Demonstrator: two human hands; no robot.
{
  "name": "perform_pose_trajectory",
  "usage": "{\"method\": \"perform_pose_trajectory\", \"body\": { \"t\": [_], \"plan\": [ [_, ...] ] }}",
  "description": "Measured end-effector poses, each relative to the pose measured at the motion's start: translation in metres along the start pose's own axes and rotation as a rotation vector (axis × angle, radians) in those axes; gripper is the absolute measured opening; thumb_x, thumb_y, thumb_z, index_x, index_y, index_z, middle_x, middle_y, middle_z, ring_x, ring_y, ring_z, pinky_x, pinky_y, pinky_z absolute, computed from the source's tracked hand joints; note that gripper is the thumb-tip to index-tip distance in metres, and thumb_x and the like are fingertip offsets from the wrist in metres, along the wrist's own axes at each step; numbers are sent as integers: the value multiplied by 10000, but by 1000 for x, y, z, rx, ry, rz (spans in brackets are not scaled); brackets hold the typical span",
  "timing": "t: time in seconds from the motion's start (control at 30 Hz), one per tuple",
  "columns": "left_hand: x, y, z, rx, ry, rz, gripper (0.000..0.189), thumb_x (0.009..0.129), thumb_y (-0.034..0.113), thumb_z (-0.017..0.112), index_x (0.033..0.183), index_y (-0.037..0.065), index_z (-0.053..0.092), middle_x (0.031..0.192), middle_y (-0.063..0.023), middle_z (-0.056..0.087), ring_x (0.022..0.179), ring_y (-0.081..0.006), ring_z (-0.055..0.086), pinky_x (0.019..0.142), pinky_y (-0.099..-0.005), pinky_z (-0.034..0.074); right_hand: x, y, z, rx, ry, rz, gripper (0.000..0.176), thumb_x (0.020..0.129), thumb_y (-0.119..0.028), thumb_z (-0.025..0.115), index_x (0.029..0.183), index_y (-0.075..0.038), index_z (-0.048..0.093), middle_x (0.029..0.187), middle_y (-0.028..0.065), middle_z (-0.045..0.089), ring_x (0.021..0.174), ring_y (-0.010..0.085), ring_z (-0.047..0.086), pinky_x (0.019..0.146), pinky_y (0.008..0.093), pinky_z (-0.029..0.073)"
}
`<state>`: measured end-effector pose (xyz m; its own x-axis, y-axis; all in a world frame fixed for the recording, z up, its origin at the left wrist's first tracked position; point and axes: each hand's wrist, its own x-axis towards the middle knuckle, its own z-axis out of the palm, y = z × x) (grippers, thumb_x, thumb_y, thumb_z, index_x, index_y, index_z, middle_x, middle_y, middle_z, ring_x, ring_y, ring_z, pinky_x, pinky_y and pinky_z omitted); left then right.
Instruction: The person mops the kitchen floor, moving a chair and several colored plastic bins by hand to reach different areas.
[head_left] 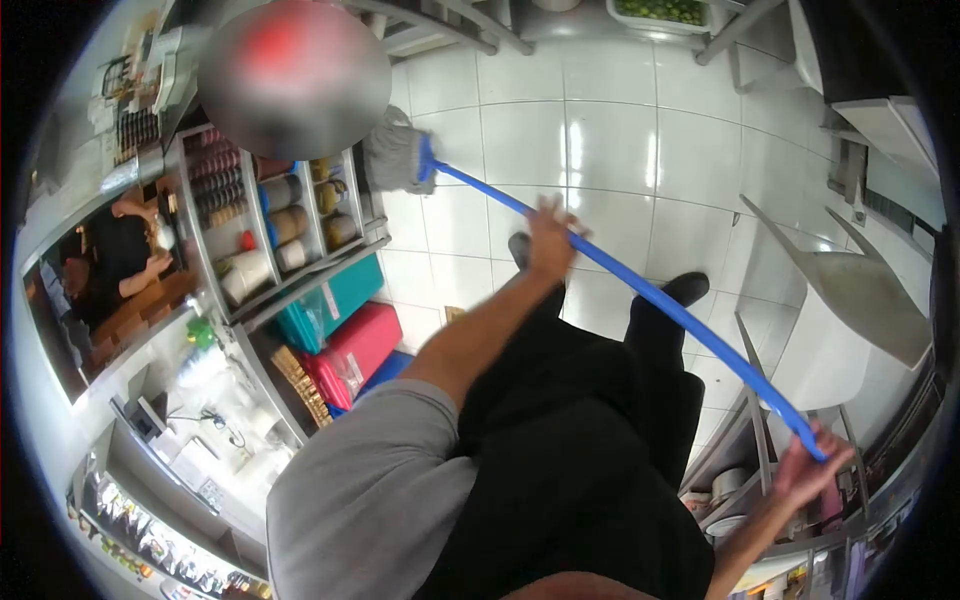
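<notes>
Left hand (553,240) is closing around the blue handle (660,300) of one mop, gripping it partway along the shaft, with the arm reaching out from a grey sleeve (370,490). Right hand (812,468) is wrapping around the near end of the same handle, low at the person's right side, with the fingers curling over the tip. So both hands are holding the one mop, well apart from each other.

The handle is running diagonally, and its grey mop head (395,155) is resting on the white tiled floor (620,130) ahead and to the left. Two black shoes are standing on the tiles, one (519,248) just beside the left hand in the picture, the other (690,288) under the shaft.

Just beside the mop head, a shelf unit (262,215) is holding stacks of cups, too crowded to count. Below it two boxes are lying side by side, one teal (335,300) and one red (355,345). Farther left, another person (115,255) in black is standing beyond the shelves. One tray of green fruit (660,10) is showing at the far edge of the floor.
</notes>
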<state>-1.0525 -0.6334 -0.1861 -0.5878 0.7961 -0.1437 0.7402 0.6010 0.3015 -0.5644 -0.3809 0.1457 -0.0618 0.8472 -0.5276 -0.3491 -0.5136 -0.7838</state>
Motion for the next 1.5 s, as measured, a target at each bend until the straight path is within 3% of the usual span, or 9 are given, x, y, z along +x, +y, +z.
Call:
{"method": "perform_pose_trajectory", "body": {
  "t": [0.2,0.33,0.43,0.53,0.6,0.83,1.2,1.3,1.5],
  "plan": [
    [-48,163,3,-523,-394,562,264,826,365,785,715,168,646,758,-15,623,853,-258,665,816,-463,511,-136,-87,-225,-64,126,52,455,1089,-440,551,905,-37,656,816,27,569,727,160,577,742,325,569],
    [-46,121,56,-379,-473,691,158,818,402,758,785,248,751,789,-6,664,811,-251,680,737,-453,501,-164,-4,-208,26,560,75,412,1089,-381,562,848,-58,644,801,20,590,616,156,554,544,259,533],
    [19,-2,93,-246,-403,700,74,787,250,725,753,184,729,812,-78,690,838,-326,674,807,-508,507,-123,146,-264,287,322,103,486,1081,-454,541,1018,-1,707,856,66,678,751,174,668,554,325,588],
    [108,-171,96,291,-417,288,217,887,247,698,1033,94,744,1117,-169,697,1198,-351,607,982,-539,483,-39,367,-168,-21,184,-12,316,1047,-315,597,920,-32,655,1066,204,727,1075,339,715,983,486,598],
    [134,-190,11,543,-529,-100,735,939,409,736,1582,244,421,1705,-194,240,1560,-443,255,1212,-651,292,5,473,-8,521,138,512,488,1031,-466,590,1216,-15,592,1360,272,596,1267,406,602,1108,626,489],
    [113,-242,-2,227,-553,-229,1010,847,410,837,1649,241,247,1718,-241,154,1520,-425,350,1232,-444,395,53,641,245,518,79,890,646,1002,-644,587,1308,-81,499,1338,151,544,1227,452,621,1046,579,520],
    [90,-125,28,403,-275,58,770,772,252,832,1493,234,561,1660,-252,321,1526,-522,270,1189,-650,334,21,331,-4,291,141,426,494,1049,-549,556,1082,-63,642,1374,250,626,1159,434,683,1031,519,586],
    [13,-36,39,98,-346,456,175,799,211,729,937,104,743,959,-125,716,1028,-352,667,1086,-633,403,-83,207,-67,227,274,360,457,1017,-513,645,843,-94,701,1065,148,742,1000,272,721,916,405,606],
    [-98,58,7,-153,-598,863,106,743,257,742,789,162,741,824,-82,692,876,-314,672,806,-502,481,-302,144,-185,155,601,186,437,1031,-482,638,824,-101,698,822,68,743,834,214,732,855,369,620]
  ]
}}
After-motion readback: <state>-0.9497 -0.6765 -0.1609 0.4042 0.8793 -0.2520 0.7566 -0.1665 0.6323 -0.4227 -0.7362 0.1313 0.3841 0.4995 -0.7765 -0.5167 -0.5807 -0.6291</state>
